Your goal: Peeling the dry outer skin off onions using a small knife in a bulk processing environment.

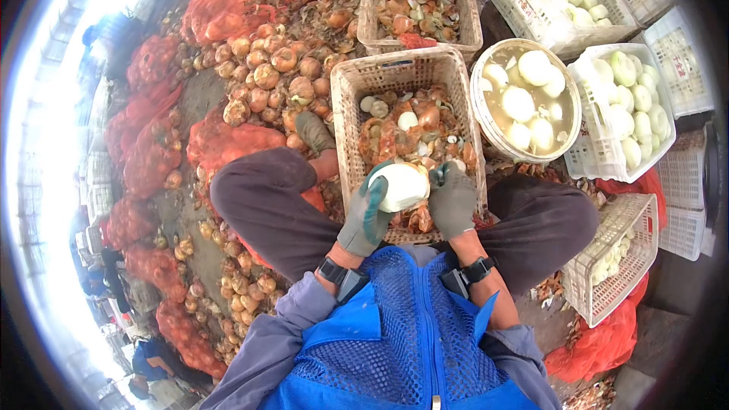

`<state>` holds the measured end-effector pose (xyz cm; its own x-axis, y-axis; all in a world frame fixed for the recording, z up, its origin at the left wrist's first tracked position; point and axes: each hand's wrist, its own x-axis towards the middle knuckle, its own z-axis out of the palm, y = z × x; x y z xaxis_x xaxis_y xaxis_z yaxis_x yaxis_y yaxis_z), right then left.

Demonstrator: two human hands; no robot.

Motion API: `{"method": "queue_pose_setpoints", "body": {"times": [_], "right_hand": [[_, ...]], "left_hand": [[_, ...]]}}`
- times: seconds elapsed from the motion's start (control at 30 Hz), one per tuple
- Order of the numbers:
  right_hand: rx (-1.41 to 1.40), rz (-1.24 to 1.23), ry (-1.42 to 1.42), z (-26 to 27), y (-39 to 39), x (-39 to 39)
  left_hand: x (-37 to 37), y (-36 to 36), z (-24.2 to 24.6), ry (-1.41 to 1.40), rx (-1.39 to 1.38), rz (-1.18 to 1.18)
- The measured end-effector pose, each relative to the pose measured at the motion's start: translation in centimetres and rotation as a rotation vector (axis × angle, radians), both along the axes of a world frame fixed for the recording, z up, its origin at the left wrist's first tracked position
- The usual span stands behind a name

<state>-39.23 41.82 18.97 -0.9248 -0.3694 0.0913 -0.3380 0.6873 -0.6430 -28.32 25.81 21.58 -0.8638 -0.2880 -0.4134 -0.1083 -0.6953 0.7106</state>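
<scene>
My left hand (367,213), in a grey and green work glove, grips a large peeled white onion (403,187) by its left side. At the onion's right side is my right hand (454,199), gloved the same way, its fingers curled; whether they close on a tool or a bit of skin is hidden. Both hands are over the near part of a plastic crate (407,60) with onion skins (393,136) and small onion pieces in it. Right of this crate stands a round bucket (481,119) of cloudy water with peeled onions (518,103) in it.
Unpeeled onions (265,77) and red mesh sacks (239,8) cover the floor at left. Another crate of skins (367,23) stands beyond. White crates of peeled onions (603,173) are at right, above a tilted crate (643,273). A person (151,361) is at far lower left.
</scene>
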Motion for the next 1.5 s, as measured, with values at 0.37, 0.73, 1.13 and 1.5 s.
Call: {"method": "queue_pose_setpoints", "body": {"times": [0.37, 0.73, 1.13, 1.5], "right_hand": [[-0.815, -0.159, -1.067, 8.2, 0.3, -1.6], [-0.674, -0.162, -0.876, 6.9, 0.3, -1.4], [-0.554, -0.158, -0.676, 6.6, 0.5, -1.1], [-0.811, -0.112, -1.015, 8.1, 3.2, -1.7]], "left_hand": [[-0.7, -1.1, 1.8, 0.127, -0.138, -0.074], [-1.4, -0.5, 1.6, 0.011, -0.185, 0.015], [-0.7, 0.0, 1.0, 0.121, 0.075, -0.035], [-1.4, -0.7, 4.2, 0.087, -0.332, -0.078]]}}
